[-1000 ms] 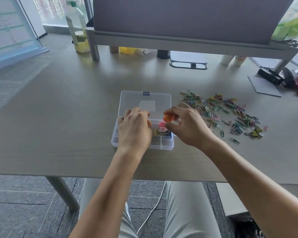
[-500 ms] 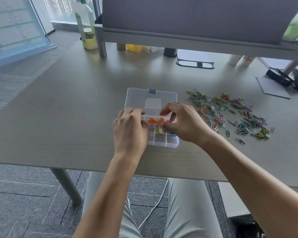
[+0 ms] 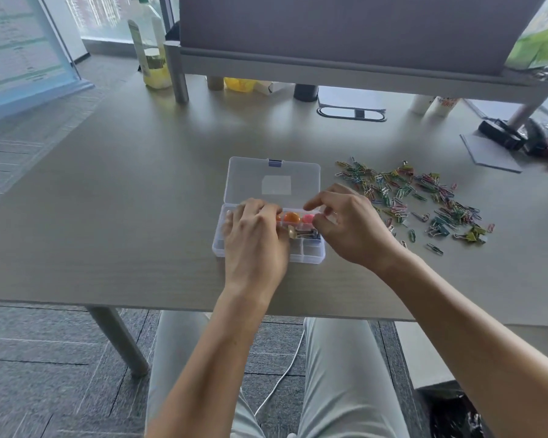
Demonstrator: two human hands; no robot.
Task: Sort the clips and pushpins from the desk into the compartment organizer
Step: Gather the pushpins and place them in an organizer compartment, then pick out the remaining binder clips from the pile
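**Both hands at the organizer, a heap of clips waiting**

Grey laminate desk (image 3: 108, 216) fills the view, with a raised shelf and a partition at its far side. We look down on a clear plastic compartment organizer (image 3: 310, 257) near the front edge, its lid (image 3: 272, 181) lying open and flat behind it.

Our left hand (image 3: 253, 241) rests over the organizer's left half with its fingers curled; whether it grasps anything we cannot tell. Our right hand (image 3: 348, 226) hovers at the back right corner, thumb and forefinger nearly meeting (whether a small item sits between them is hidden).

Between the hands we see an orange pushpin (image 3: 291, 218) and a pink pushpin (image 3: 308, 219) in the back row, and a few metal clips (image 3: 307, 235) in the middle row.

To the right, well apart, sprawls a pile of coloured paper clips and binder clips (image 3: 424, 197), so most sorting seems undone.

We judge the risks to be a wrist nudging the light box, round pins rolling over a divider, or a point pricking a finger.
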